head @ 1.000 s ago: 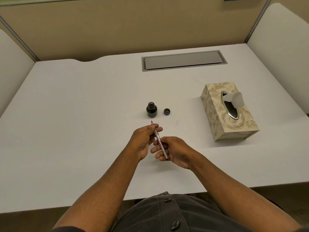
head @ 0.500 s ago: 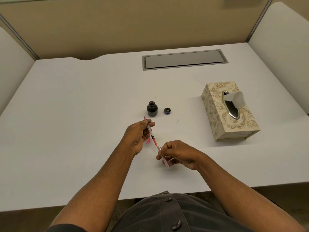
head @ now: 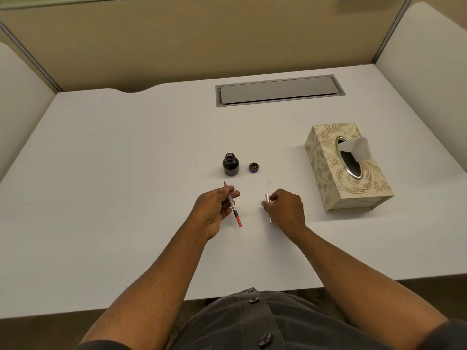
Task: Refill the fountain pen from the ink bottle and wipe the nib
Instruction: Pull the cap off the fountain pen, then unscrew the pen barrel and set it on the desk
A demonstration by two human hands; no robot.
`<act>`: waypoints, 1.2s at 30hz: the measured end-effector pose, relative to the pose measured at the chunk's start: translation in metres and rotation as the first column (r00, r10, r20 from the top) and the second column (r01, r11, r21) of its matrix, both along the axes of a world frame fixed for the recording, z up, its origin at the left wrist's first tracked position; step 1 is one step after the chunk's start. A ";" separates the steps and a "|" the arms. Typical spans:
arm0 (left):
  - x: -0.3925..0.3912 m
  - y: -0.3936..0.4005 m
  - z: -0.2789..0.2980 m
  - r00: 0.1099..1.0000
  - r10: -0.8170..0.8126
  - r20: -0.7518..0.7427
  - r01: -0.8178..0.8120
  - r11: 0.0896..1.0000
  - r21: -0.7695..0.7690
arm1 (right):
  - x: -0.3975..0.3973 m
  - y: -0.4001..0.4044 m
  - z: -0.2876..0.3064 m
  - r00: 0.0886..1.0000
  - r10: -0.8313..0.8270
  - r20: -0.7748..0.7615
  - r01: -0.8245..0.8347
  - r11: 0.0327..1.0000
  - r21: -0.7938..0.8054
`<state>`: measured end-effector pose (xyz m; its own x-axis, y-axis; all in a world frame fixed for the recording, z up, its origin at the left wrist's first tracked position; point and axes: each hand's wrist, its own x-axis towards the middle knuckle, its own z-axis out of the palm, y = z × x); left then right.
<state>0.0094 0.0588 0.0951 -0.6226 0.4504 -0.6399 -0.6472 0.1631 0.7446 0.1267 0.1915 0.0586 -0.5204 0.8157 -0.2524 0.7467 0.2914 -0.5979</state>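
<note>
My left hand [head: 214, 208] pinches the front section of the fountain pen [head: 233, 205], nib pointing away toward the ink bottle, its clear converter with a red-orange end trailing toward me. My right hand [head: 285, 209] holds the pale pink pen barrel [head: 268, 207], separated from the front section, low over the table. The open ink bottle [head: 230, 164], dark and small, stands upright just beyond my left hand. Its cap [head: 253, 167] lies on the table to the bottle's right.
A patterned tissue box [head: 346, 170] with one tissue sticking up sits at the right. A grey cable hatch [head: 276, 90] is set into the white table [head: 113, 185] at the back. Beige partition walls enclose the desk.
The barrel has come off the pen. My right hand has carried it rightward and away from me, apart from the front section, which my left hand still holds near the bottle.
</note>
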 end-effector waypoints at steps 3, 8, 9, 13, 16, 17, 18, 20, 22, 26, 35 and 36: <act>0.001 0.000 0.000 1.000 -0.005 -0.001 0.005 1.000 -0.005 | -0.005 0.000 -0.004 0.997 0.056 0.053 -0.059 0.997 0.055; 0.002 -0.002 -0.001 1.000 -0.010 -0.004 0.010 1.000 0.001 | -0.004 0.001 -0.007 0.994 0.080 0.073 -0.088 0.991 0.101; 0.002 -0.003 -0.001 1.000 -0.011 -0.004 0.011 1.000 -0.003 | -0.004 0.001 -0.008 0.993 0.084 0.077 -0.092 0.989 0.111; 0.003 -0.003 -0.002 1.000 -0.010 -0.005 0.010 1.000 -0.008 | -0.005 0.001 -0.008 0.993 0.082 0.081 -0.091 0.989 0.115; 0.003 -0.003 -0.001 1.000 -0.009 -0.005 0.009 1.000 -0.011 | -0.004 0.001 -0.008 0.993 0.078 0.087 -0.088 0.989 0.118; 0.003 -0.002 -0.001 1.000 -0.010 -0.005 0.010 1.000 -0.011 | -0.004 0.001 -0.008 0.993 0.073 0.088 -0.083 0.990 0.116; 0.002 -0.002 -0.001 1.000 -0.012 -0.005 0.012 1.000 -0.011 | -0.004 0.001 -0.008 0.994 0.072 0.087 -0.082 0.990 0.113; 0.002 -0.002 -0.002 1.000 -0.017 -0.007 0.017 1.000 -0.010 | -0.004 0.001 -0.008 0.993 0.073 0.088 -0.083 0.990 0.114; 0.002 -0.002 -0.002 1.000 -0.019 -0.009 0.019 1.000 -0.007 | -0.005 0.001 -0.008 0.993 0.073 0.089 -0.083 0.990 0.116; 0.002 -0.001 -0.001 1.000 -0.019 -0.012 0.019 1.000 -0.009 | -0.005 0.001 -0.009 0.993 0.069 0.094 -0.079 0.991 0.107; 0.001 0.000 -0.001 0.999 -0.025 -0.022 0.025 1.000 0.001 | -0.004 0.001 -0.012 0.996 0.039 0.085 -0.050 0.990 0.133; 0.001 0.000 -0.001 0.999 -0.027 -0.023 0.027 1.000 -0.001 | -0.003 0.001 -0.012 0.996 0.042 0.085 -0.054 0.988 0.144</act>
<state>0.0100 0.0587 0.0944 -0.6249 0.4672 -0.6255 -0.6252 0.1805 0.7593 0.1234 0.1922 0.0467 -0.5423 0.8216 -0.1759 0.7743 0.4074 -0.4842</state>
